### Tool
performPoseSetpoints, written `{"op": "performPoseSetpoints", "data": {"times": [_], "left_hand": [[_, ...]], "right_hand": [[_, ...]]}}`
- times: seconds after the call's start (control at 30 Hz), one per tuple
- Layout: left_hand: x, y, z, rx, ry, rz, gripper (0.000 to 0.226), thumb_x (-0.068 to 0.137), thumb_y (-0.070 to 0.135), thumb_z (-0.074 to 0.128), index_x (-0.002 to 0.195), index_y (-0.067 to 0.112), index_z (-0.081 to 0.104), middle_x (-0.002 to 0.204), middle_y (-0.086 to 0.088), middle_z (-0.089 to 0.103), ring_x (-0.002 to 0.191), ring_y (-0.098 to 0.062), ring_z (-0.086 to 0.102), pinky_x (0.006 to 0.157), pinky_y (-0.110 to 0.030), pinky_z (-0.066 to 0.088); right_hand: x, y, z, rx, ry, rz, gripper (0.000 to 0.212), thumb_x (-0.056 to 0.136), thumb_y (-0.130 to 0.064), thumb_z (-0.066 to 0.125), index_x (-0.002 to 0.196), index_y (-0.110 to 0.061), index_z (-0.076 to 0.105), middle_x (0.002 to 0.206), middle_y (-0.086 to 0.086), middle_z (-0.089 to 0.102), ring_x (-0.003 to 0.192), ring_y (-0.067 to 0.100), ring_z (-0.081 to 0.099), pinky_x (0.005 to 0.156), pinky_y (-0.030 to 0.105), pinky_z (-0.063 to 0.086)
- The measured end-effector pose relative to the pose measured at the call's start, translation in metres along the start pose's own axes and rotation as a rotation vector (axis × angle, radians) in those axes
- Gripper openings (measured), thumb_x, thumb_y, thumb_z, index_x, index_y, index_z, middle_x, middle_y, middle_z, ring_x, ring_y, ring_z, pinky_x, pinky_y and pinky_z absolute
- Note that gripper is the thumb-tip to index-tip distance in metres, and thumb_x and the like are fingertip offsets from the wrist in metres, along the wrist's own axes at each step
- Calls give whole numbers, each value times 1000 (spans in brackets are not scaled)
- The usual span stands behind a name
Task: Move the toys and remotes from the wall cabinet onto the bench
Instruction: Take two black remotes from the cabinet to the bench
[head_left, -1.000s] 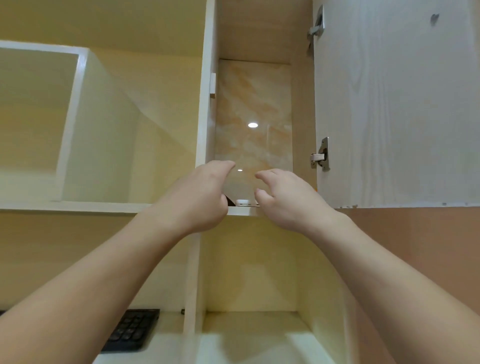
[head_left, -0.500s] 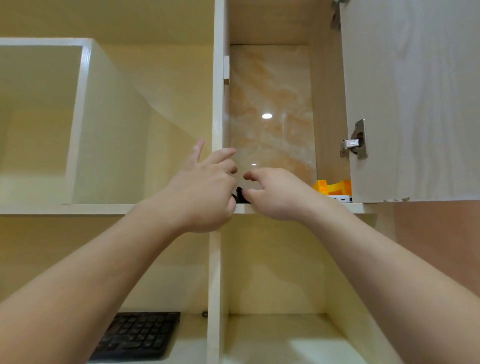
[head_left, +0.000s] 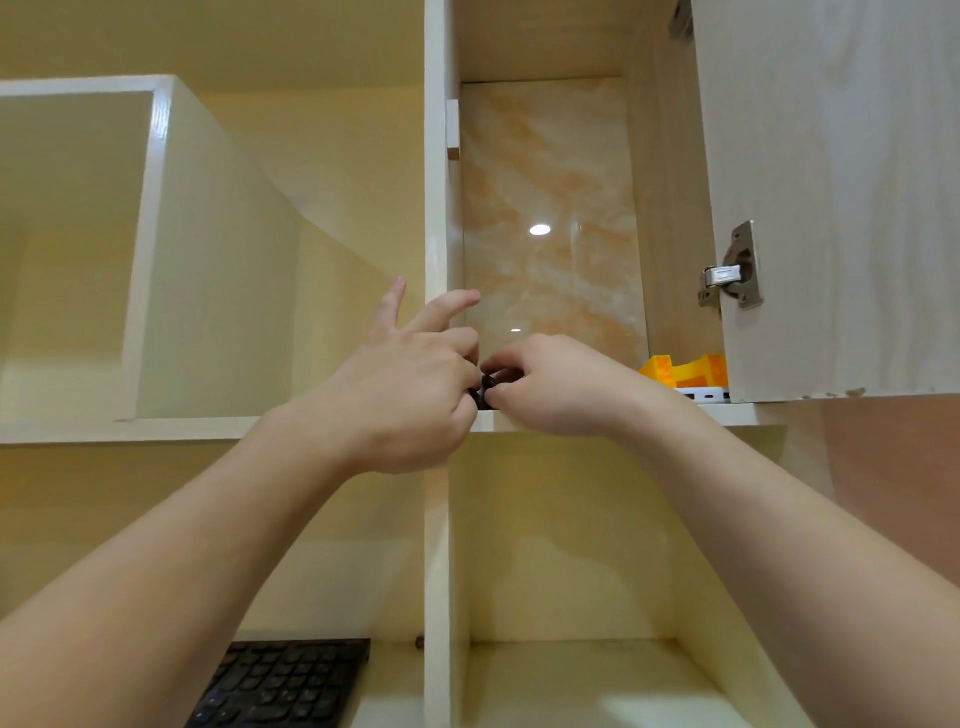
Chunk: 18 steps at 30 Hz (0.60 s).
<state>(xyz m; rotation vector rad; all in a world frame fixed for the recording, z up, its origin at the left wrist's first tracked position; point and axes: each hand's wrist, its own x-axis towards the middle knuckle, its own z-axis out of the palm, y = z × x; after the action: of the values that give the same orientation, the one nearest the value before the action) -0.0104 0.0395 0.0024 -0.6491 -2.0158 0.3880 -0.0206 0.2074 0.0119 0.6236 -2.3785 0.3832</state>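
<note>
At the shelf front edge the black item, pinched by left hand and right hand, is best drawn out level.

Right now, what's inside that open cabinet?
Orange toy on a white object at right; left hand and right hand meet on a small black item, mostly covering it.

The one camera rides on my head and tilts upward from beneath the wall cabinet, very near it. My forearms enter from both lower corners, the shelf edge crosses mid-frame, and the open door fills the upper right.
</note>
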Motion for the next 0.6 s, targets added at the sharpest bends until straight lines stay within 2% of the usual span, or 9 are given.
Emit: {"op": "performPoseSetpoints", "data": {"times": [0.07, 0.17, 0.23, 0.33, 0.43, 0.6], "left_hand": [[0, 0, 0, -12, 8, 1, 50, 82, 26, 23, 98, 32, 70, 97, 16, 45, 146, -7, 0, 117, -55, -10], [-2, 0, 1, -36, 24, 4, 45, 83, 27, 24, 95, 31, 67, 94, 15, 45, 146, -8, 2, 117, -55, -7], [-3, -1, 2, -70, 39, 4, 41, 86, 31, 26, 92, 31, 67, 93, 16, 46, 146, -7, 2, 118, -54, -5], [-6, -2, 0, -106, 54, 12, 37, 87, 42, 31, 90, 31, 66, 94, 17, 49, 146, -4, 4, 119, -52, -4], [-9, -4, -1, -149, 49, 28, 35, 86, 51, 40, 97, 31, 65, 99, 20, 51, 146, -2, 5, 119, -51, -4], [-15, -6, -7, -195, 58, 30, 26, 88, 44, 61, 108, 28, 65, 107, 17, 57, 145, -2, 13, 120, -45, -6]], "right_hand": [[0, 1, 0, 31, 14, -4, 22, 90, -32, 52, 105, -26, 66, 93, -7, 69, 81, 14, 61, 61, 29, 49], [-4, 3, 0, 89, 39, -12, 36, 89, -31, 54, 124, -25, 61, 112, -9, 68, 95, 11, 62, 74, 27, 53], [-7, 4, -2, 125, 62, -13, 42, 88, -30, 56, 129, -23, 58, 116, -8, 68, 100, 11, 62, 82, 29, 54], [-10, 4, -2, 142, 86, -30, 42, 86, -28, 58, 127, -23, 60, 114, -7, 69, 101, 10, 63, 84, 32, 55], [-13, 5, -2, 122, 129, -69, 38, 82, -25, 56, 119, -25, 66, 108, -8, 71, 95, 9, 64, 79, 33, 55], [-25, 3, -2, 129, 172, -113, 27, 77, -24, 59, 102, -27, 70, 89, -9, 71, 82, 12, 65, 72, 39, 55]]}}
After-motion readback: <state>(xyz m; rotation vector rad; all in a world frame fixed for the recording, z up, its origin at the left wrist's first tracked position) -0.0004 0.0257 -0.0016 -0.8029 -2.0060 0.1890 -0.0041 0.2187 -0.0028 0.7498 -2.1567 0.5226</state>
